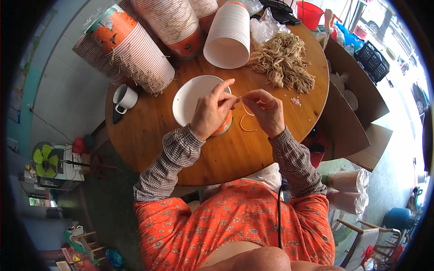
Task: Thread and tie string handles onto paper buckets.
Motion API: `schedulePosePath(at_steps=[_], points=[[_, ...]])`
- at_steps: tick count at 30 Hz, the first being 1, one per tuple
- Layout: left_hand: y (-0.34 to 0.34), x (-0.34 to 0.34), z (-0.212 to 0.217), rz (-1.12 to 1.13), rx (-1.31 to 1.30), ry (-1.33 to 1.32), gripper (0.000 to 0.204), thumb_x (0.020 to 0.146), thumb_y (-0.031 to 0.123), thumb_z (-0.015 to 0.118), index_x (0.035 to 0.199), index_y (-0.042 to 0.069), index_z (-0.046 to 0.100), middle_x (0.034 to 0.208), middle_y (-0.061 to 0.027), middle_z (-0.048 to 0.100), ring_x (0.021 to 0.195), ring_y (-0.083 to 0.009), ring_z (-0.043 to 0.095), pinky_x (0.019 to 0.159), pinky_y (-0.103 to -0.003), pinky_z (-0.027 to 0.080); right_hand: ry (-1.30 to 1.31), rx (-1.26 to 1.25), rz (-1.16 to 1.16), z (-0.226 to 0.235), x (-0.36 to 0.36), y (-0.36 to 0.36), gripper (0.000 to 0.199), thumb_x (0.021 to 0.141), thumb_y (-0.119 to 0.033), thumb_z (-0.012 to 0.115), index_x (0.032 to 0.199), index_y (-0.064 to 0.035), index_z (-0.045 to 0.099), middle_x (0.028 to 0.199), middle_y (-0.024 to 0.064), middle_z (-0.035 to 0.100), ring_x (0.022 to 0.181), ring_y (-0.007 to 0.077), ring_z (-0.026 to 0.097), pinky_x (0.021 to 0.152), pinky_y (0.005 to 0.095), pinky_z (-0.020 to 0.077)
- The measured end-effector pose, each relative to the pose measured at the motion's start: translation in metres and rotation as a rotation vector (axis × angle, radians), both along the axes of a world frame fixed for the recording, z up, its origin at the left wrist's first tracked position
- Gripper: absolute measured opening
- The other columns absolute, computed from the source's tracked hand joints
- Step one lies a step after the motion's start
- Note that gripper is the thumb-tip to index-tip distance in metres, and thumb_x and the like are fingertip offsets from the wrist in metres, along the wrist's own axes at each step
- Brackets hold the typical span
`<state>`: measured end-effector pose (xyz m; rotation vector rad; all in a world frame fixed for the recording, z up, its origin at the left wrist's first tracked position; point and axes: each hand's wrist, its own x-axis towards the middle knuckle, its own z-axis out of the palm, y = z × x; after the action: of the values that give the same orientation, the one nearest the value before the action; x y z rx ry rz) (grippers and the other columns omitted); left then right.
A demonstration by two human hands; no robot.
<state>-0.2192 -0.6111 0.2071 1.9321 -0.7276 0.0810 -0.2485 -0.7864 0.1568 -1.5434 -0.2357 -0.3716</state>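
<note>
Near the middle of the round table, my left hand (pixel 210 112) and my right hand (pixel 267 113) meet with fingertips pinched on a thin pale cord (pixel 248 130). The cord's loose end curls down toward the wood between the hands. My left index finger points up and away from the pinch. Behind and below my left hand is a paper tub (pixel 186 100) with a white inside and an orange printed outside, its mouth facing up and partly covered by that hand. To the right at the back lies a heap of tan cords (pixel 285 61).
Tall stacks of paper tubs (pixel 142 61) line the table's back left, with a white stack (pixel 229 36) lying toward me. A white enamel mug (pixel 125 97) stands at the left edge. Small pinkish bits (pixel 296 101) lie at right. Beyond the table's right edge sits an open cardboard box (pixel 346 108).
</note>
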Motion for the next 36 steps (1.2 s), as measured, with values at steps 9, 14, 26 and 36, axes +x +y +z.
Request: schedulePosePath(at_steps=[9,14,26,36], points=[[0.010,0.006,-0.009,0.010,0.092,0.006,0.019,0.085,0.012,0.069,0.100,0.001,0.063,0.080,-0.0086,0.070,0.073,-0.0144,0.067,0.066,-0.029,0.052,0.091,0.165,-0.002,0.013,0.003,-0.002,0.012,0.088,-0.009,0.068,0.094,0.0007,0.065,0.078,-0.0006,0.064,0.068,0.0043,0.055,0.060,0.0200,0.0465],[0.019,0.013,-0.012,-0.015,-0.024,0.240,0.019,0.087,0.018,0.069,0.088,0.000,0.063,0.078,-0.0033,0.068,0.072,-0.0064,0.061,0.065,-0.023,0.049,-0.082,0.040,-0.125,0.012,0.008,-0.006,0.009,0.085,-0.008,0.069,0.091,-0.0018,0.064,0.082,0.0016,0.064,0.068,0.0080,0.057,0.061,0.0227,0.0477],[0.018,0.006,0.007,-0.082,-0.271,0.697,0.020,0.093,0.017,0.062,0.103,0.001,0.067,0.089,0.0024,0.065,0.077,-0.0030,0.054,0.074,-0.017,0.044,-0.248,-0.397,-0.053,0.044,-0.012,-0.001,0.011,0.078,-0.009,0.071,0.088,-0.0058,0.068,0.087,0.0086,0.060,0.081,0.0253,0.060,0.069,0.0342,0.0502],[0.015,0.000,0.000,-0.142,-0.271,0.593,0.019,0.092,0.014,0.063,0.101,-0.001,0.068,0.089,-0.0013,0.067,0.084,-0.0069,0.060,0.078,-0.021,0.047,0.220,0.205,0.173,0.028,0.002,0.001,0.021,0.089,-0.021,0.067,0.100,-0.0034,0.068,0.085,0.0015,0.065,0.070,0.0071,0.058,0.057,0.0217,0.0467]])
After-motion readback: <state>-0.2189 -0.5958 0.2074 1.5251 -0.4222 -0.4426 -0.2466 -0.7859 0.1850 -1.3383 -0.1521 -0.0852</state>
